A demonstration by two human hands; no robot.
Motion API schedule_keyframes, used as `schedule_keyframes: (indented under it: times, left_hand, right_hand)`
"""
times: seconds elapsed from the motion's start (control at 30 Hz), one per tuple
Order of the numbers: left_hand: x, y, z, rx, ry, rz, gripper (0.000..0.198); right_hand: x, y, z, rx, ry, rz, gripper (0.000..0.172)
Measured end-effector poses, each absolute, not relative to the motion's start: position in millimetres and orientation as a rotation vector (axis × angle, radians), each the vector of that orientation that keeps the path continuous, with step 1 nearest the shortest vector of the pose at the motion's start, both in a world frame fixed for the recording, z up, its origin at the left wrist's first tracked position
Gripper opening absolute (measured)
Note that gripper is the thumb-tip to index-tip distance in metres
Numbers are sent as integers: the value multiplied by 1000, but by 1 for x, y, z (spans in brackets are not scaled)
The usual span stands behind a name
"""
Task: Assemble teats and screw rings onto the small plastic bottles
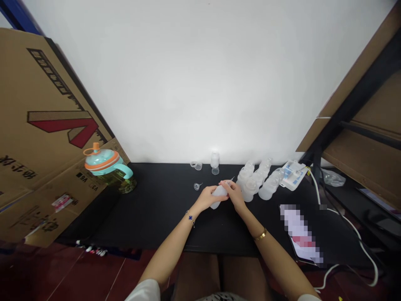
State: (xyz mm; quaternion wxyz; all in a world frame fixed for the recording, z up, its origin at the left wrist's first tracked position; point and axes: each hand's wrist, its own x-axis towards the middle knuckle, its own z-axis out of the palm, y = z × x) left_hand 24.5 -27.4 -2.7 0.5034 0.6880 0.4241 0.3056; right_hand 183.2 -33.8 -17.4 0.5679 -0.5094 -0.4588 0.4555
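Note:
Near the front middle of the black table, my left hand [210,197] is wrapped round a translucent white plastic bottle [216,204], which lies tilted. My right hand [233,193] closes over the bottle's upper end, where a thin pointed clear tip [232,179] sticks out. Which part the right fingers grip is partly hidden. A small clear nozzle cap [197,186] lies left of my hands. Behind it are clear ring-like caps [197,166]. One small bottle [214,161] stands by the wall. Several translucent bottles [249,188] stand in rows just right of my right hand.
A large teal-lidded jug [109,167] stands at the left beside cardboard boxes [46,125]. At the right lie a white and blue box [293,175], a phone [300,234] and a white cable [347,225]. A dark shelf frame [318,156] rises at the right edge.

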Motion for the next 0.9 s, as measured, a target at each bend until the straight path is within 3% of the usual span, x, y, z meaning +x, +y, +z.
schedule_keyframes:
  times: [0.27, 0.6, 0.9]
  left_hand:
    - [26, -31, 1, 1258, 855, 542, 52]
    - [28, -33, 2, 1219, 832, 507, 54]
    - [29, -35, -6, 1499, 921, 595, 40]
  right_hand:
    - [186, -39, -13, -1033, -1017, 1253, 42]
    - [186, -44, -3, -880, -924, 1454, 36]
    - [185, -41, -11, -925, -914, 1420, 36]
